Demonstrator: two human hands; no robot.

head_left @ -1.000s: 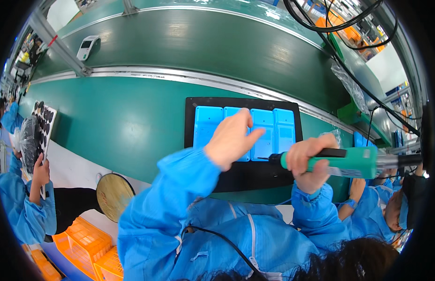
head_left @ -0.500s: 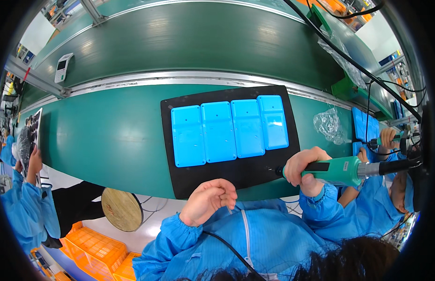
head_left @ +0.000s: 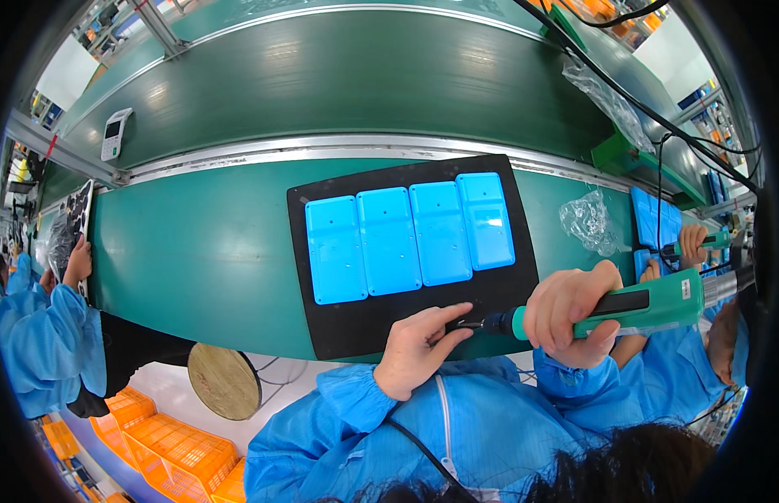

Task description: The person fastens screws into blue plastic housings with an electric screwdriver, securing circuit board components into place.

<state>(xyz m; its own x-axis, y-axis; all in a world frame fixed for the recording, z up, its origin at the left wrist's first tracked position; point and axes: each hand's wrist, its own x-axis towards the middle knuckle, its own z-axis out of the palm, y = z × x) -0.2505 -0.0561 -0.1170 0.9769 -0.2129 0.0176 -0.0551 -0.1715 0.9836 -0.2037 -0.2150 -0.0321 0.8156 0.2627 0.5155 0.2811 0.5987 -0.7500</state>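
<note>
My right hand [head_left: 572, 314] grips a green electric screwdriver [head_left: 649, 308], held almost level with its black nose pointing left. My left hand [head_left: 419, 348] is at the tip of its bit [head_left: 467, 325], thumb and forefinger on either side and the other fingers curled. Anything tiny between those fingertips is too small to make out. Beyond my hands, several bright blue plastic covers [head_left: 389, 239] lie side by side on a black mat [head_left: 347, 331]. Small holes show at their corners and upper parts.
Crumpled clear plastic [head_left: 589, 222] lies right of the mat on the green table [head_left: 188, 251]. A white handheld device [head_left: 114, 134] rests on the belt beyond the metal rail. Co-workers sit on both sides. Cables hang at right; a round stool [head_left: 223, 381] and orange crates [head_left: 176, 448] stand lower left.
My left hand has moved right and up, bringing its thumb and forefinger to the bit. The screwdriver has swung slightly, with my right hand still around it. The blue covers stay in place.
</note>
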